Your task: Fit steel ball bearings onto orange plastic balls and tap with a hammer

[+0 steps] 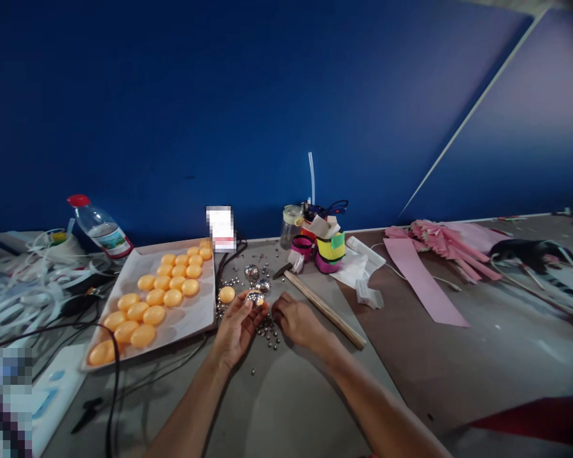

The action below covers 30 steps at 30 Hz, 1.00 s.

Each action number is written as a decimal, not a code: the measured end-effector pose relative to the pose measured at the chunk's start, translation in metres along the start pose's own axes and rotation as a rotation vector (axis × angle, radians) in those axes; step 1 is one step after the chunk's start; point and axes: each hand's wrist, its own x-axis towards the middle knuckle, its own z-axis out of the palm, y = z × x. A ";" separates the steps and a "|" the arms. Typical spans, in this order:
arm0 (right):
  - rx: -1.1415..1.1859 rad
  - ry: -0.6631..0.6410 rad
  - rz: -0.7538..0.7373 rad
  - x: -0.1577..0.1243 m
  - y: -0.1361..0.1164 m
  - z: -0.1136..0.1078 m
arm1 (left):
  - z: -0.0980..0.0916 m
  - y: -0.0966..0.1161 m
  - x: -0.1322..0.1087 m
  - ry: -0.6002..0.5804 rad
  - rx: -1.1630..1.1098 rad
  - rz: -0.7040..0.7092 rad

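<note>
My left hand (236,326) is closed round a small shiny silver ball-like piece (254,298) held at the fingertips. My right hand (297,321) rests knuckles-up just to its right, fingers curled down onto a scatter of small silver beads (267,331) on the grey table; what it pinches, if anything, is hidden. A single orange dome (226,294) lies beside my left hand. Two more shiny silver pieces (256,278) sit just beyond the hands.
A white tray (193,315) with several orange domes lies at left. A wooden stick (325,309) runs diagonally right of my hand. Tape rolls (330,251), a jar (291,226), a water bottle (100,230), white straps (19,286), black cables and pink paper (424,280) surround.
</note>
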 end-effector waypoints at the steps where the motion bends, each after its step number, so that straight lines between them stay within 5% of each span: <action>1: 0.002 0.005 -0.030 -0.001 -0.002 -0.002 | 0.001 0.000 0.000 0.000 -0.001 0.000; 8: -0.184 -0.054 -0.013 0.002 -0.013 0.010 | 0.004 -0.001 -0.001 -0.025 0.016 0.016; 13: -0.154 0.044 -0.014 0.005 -0.010 0.015 | 0.002 -0.001 -0.001 -0.035 0.023 0.012; 19: 0.216 0.279 0.000 0.001 -0.002 0.009 | 0.003 0.001 -0.001 0.005 0.036 0.003; 26: 0.456 0.258 0.047 0.003 -0.003 0.006 | 0.003 0.000 0.000 0.010 0.031 -0.003; 30: 0.845 0.178 0.097 0.004 -0.006 0.006 | 0.004 0.000 0.000 0.008 0.023 0.004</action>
